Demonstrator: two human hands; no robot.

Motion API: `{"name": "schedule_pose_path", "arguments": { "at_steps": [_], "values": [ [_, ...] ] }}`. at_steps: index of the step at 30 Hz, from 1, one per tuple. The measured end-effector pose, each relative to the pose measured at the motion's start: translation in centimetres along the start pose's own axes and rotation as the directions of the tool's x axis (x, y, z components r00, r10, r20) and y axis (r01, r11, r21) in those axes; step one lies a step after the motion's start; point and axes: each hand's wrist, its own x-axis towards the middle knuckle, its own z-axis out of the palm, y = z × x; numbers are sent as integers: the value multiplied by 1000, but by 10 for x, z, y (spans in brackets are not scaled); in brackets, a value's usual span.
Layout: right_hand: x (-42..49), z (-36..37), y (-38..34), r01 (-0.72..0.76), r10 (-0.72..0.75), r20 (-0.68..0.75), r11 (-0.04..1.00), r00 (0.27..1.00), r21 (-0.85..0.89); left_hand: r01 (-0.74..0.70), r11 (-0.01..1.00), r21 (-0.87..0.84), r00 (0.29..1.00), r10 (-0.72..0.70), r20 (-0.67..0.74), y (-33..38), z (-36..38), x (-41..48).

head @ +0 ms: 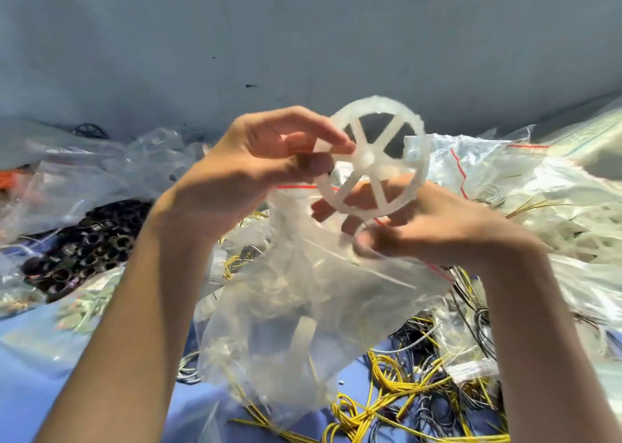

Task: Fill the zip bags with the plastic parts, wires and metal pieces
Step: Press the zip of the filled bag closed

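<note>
Wheel: white translucent spoked plastic wheel (372, 160), up in the air just above the bag's mouth, over the middle of the blue surface (33, 375).
Left hand (266, 160): pinching the wheel's left rim between thumb and fingertips.
Right hand (430, 227): fingers curled on the red-striped lip of the clear zip bag (303, 301), beneath the wheel.
Handling: looks light and stiff. The thin spokes may snap, so take it by rim or hub.
Bag: soft, slippery film, so the wheel likely goes in edge-first.
Nearby: yellow wire bundles (387, 375) at the front edge.
</note>
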Motion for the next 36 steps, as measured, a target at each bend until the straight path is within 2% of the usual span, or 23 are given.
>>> {"name": "schedule_pose_path", "arguments": {
  "at_steps": [3,5,9,11,13,16,19,25,29,32,36],
  "values": [
    [2,-1,-1,-13,5,29,956,1000,294,-42,998,36,999,42,5,-3,-7,-5],
    [6,-2,0,-63,55,33,940,998,335,-46,999,22,999,46,-2,-1,-12,-8],
    [10,-2,-1,-125,139,-52,971,989,204,-6,993,120,999,2,32,0,-17,-10],
    [8,-1,-2,-107,115,-127,992,985,67,19,979,204,998,-30,52,2,-19,-11],
    [6,0,-3,-112,111,-168,994,979,5,55,962,267,992,-82,94,5,-22,-14],
    [5,-2,-1,-139,127,-175,989,976,-57,107,944,311,968,-171,185,9,-30,-20],
    [4,-4,0,-162,144,-159,981,977,-110,165,914,372,944,-256,210,8,-36,-22],
    [1,-7,1,-190,172,-166,977,971,-98,59,831,554,913,-269,306,8,-42,-24],
    [-1,-10,4,-201,176,-206,974,963,-107,30,857,515,897,-251,364,6,-41,-25],
    [-3,-10,2,-193,174,-189,978,966,-83,56,872,487,911,-244,333,4,-38,-24],
    [-4,-9,-1,-211,186,-143,959,972,-190,121,858,498,902,-305,305,-1,-32,-21]
  ]
}}
